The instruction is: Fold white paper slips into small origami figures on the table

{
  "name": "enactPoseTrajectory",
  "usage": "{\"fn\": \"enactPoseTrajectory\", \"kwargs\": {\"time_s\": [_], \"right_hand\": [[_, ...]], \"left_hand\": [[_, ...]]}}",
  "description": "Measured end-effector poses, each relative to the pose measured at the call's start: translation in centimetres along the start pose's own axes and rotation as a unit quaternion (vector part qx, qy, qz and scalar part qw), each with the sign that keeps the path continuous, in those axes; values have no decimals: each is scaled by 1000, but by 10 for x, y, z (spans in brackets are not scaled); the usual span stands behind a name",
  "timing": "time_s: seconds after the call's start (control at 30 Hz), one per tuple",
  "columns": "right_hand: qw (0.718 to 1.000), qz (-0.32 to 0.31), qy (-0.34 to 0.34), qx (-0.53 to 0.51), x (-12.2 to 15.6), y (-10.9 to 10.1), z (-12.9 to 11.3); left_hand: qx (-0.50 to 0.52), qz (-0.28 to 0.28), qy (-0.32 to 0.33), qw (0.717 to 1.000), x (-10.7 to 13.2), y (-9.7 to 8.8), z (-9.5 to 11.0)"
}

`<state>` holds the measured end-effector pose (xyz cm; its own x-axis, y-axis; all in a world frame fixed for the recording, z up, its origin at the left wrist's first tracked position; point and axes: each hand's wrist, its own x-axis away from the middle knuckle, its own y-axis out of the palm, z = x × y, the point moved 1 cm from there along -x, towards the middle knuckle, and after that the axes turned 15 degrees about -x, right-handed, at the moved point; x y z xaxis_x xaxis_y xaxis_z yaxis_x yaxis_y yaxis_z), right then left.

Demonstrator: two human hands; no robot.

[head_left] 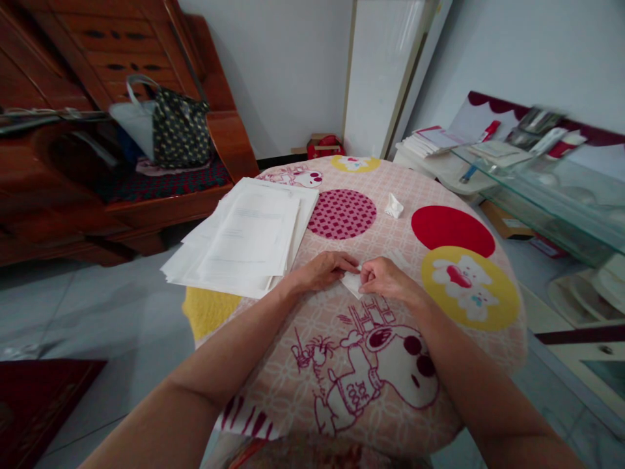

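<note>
A small folded piece of white paper [352, 284] lies at the middle of the round table between my hands. My left hand [328, 268] pinches its left side with closed fingers. On the right side, my right hand [385, 279] grips the same paper, thumb and fingers pressed together. Part of the paper is hidden under my fingers. Beyond my hands stands a small folded white paper shape [394, 206], apart from both. To the left rests a stack of white paper sheets [244, 234], some with faint print.
A patterned cloth [312, 365] covers the round table. On the left is a wooden bench [161, 208] with a dark patterned bag [180, 127] on it. A glass shelf [551, 195] with various items stands close to the table's right side.
</note>
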<state>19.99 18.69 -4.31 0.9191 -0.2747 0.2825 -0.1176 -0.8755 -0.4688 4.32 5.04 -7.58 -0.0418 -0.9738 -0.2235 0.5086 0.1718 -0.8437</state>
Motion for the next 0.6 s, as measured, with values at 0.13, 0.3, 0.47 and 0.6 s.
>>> {"fn": "enactPoseTrajectory", "kwargs": {"time_s": [0.13,0.3,0.47,0.6], "right_hand": [[1000,-2,6,-2,1,1,-3],[1000,13,-7,10,0,4,0],[996,-70,-40,-44,0,-1,6],[988,-137,-50,-59,1,-10,7]], "left_hand": [[6,-8,7,1000,0,-3,1],[7,-17,-21,1000,-1,-3,6],[23,-28,-13,999,-1,-5,7],[16,-31,-25,999,-1,-7,7]]}}
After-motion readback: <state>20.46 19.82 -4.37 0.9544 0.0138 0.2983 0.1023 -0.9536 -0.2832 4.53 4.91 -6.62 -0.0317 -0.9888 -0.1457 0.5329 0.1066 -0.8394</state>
